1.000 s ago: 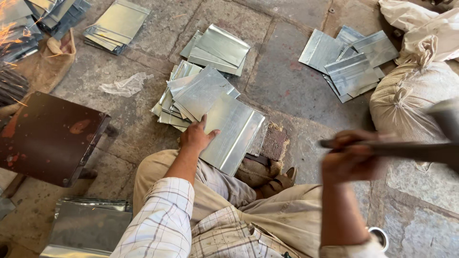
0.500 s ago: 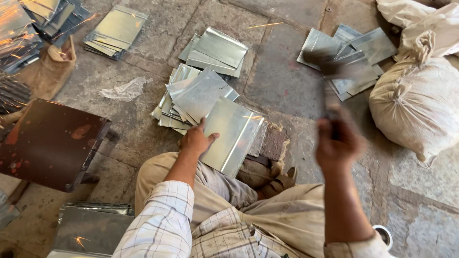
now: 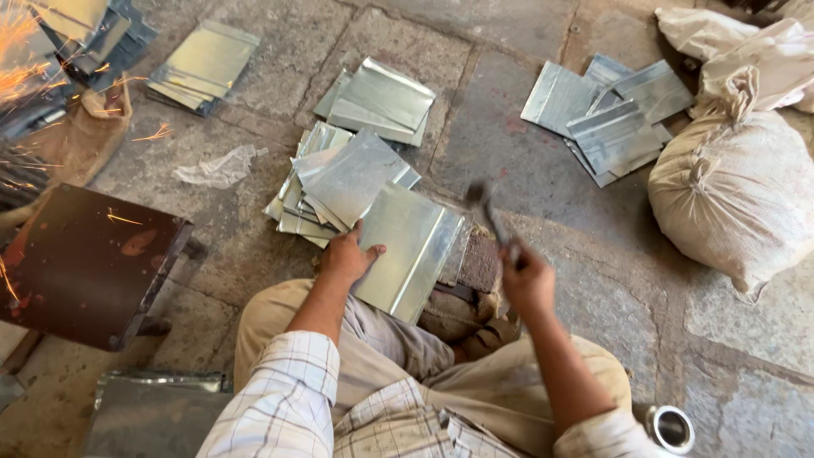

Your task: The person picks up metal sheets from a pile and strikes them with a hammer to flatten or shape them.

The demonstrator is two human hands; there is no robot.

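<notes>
The blurred dark hammer [image 3: 490,212], raised high a second ago, has been swung down toward the folded grey metal sheet [image 3: 409,248] on the floor block; right hand [image 3: 527,278] fingers are wrapped around its handle, while the sheet is pressed flat by the left hand [image 3: 346,254].

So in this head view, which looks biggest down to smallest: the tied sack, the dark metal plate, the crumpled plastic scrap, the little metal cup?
1. Tied sack and dark metal plate: look alike, not ranked.
2. Crumpled plastic scrap.
3. Metal cup, smallest, though partly cut off.

Shiny metal sheet [image 3: 411,246]; rough, seemingly stone floor [image 3: 526,161].
</notes>
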